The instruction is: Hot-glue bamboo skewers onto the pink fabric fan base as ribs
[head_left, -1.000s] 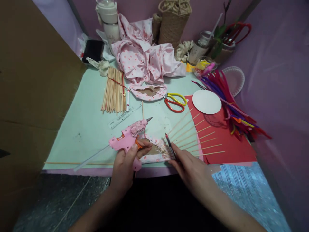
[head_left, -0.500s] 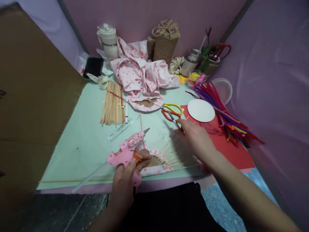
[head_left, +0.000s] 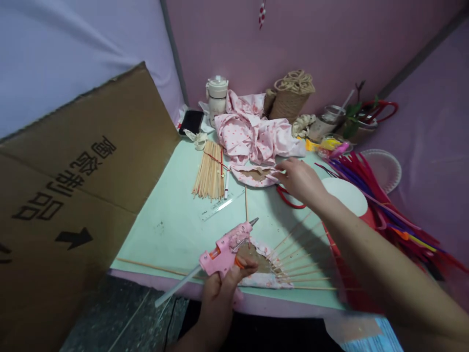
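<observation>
My left hand [head_left: 225,288] is wrapped round the handle of a pink glue gun [head_left: 229,247], whose nozzle points up and right; a clear glue stick [head_left: 178,288] sticks out of its back. Beneath it lies a fabric-edged cardboard piece [head_left: 266,278] with thin sticks [head_left: 302,269] fanning out to the right. My right hand [head_left: 295,177] reaches to the right edge of a second fabric-covered cardboard piece [head_left: 256,182], its fingers pressed together; what they hold, if anything, is too small to make out. Scissors with a red handle [head_left: 289,198] lie partly under that hand.
A bundle of wooden sticks [head_left: 210,173], a ruler [head_left: 222,206] and crumpled pink fabric [head_left: 249,134] lie on the table. Behind stand a bottle [head_left: 217,100] and twine [head_left: 291,100]. A cardboard box [head_left: 91,181] rises at left; pipe cleaners [head_left: 388,200] lie right of a white disc [head_left: 344,194].
My right hand has moved from beside the scissors up and left to the fabric-covered piece. The dark-tipped thin item at its fingers no longer shows. The view has turned left.
</observation>
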Motion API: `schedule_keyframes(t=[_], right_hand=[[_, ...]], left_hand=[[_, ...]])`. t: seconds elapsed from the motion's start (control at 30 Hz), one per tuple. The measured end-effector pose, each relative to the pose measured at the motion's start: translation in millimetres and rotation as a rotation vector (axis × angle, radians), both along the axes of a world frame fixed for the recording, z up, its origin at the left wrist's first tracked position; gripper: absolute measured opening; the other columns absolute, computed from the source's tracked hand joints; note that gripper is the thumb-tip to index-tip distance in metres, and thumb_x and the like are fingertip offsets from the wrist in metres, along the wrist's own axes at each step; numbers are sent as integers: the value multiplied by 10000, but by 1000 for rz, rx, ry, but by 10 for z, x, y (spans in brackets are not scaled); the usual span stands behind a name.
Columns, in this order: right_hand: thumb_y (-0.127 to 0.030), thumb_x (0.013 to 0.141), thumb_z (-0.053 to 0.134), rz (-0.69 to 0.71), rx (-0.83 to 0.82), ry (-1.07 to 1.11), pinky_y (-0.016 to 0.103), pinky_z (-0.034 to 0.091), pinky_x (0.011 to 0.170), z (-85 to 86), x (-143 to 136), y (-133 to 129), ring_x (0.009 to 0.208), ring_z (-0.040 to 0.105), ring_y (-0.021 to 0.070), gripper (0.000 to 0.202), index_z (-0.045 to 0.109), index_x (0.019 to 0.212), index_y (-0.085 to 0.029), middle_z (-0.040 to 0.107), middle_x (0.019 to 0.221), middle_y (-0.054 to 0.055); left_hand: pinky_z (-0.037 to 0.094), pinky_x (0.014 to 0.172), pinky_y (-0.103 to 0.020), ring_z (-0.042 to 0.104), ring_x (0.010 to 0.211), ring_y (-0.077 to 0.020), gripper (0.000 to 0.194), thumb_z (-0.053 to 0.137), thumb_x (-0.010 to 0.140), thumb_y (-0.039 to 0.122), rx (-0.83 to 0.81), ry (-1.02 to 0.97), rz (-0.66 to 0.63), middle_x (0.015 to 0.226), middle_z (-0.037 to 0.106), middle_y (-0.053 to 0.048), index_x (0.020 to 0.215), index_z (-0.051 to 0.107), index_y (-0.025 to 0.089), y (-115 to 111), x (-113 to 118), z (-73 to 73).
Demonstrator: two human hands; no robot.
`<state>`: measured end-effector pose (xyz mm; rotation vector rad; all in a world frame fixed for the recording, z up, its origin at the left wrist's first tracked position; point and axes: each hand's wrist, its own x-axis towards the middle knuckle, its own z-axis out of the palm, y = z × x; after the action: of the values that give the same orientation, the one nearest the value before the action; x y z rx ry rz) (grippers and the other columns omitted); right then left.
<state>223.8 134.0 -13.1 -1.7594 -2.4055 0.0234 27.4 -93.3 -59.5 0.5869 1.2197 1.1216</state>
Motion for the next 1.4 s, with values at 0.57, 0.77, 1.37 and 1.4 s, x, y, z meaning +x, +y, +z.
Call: schedule_keyframes(t=[0.57, 0.77, 1.37, 1.4], right_hand=[[-235, 918, 490, 71, -256, 56, 310, 395, 678, -241, -1309, 59, 901, 662, 268, 271, 576, 1145, -115, 711, 1012, 183], [-103, 826, 505, 38, -296, 12, 321, 410, 678, -201, -1482, 35, 919, 675, 300, 341, 530, 1165, -80, 707, 1025, 222], [-265, 1013, 439, 26, 4, 190, 288, 507, 668, -254, 159, -2149, 752, 641, 184, 334, 593, 1280, -136, 658, 838, 77], [-259, 1017, 433, 36, 16, 176, 287, 510, 673, -304, 113, -2203, 751, 637, 183, 337, 591, 1283, -124, 653, 833, 77]], left_hand=[[573, 906, -419, 687, 944, -300, 317, 640, 848, 463, 85, -42, 154, 887, 752, -102, 755, 771, 189, -34, -132, -206], [587, 851, -410, 693, 900, -295, 197, 678, 817, 381, 94, -113, 214, 838, 745, -71, 728, 742, 218, 11, -97, -109], [582, 926, -451, 676, 1080, -349, 137, 671, 771, 323, 114, -44, 29, 852, 788, -88, 682, 729, 236, 233, 14, 149], [581, 930, -451, 679, 1077, -343, 147, 666, 777, 319, 120, -47, 25, 864, 784, -89, 682, 730, 226, 241, 25, 144]])
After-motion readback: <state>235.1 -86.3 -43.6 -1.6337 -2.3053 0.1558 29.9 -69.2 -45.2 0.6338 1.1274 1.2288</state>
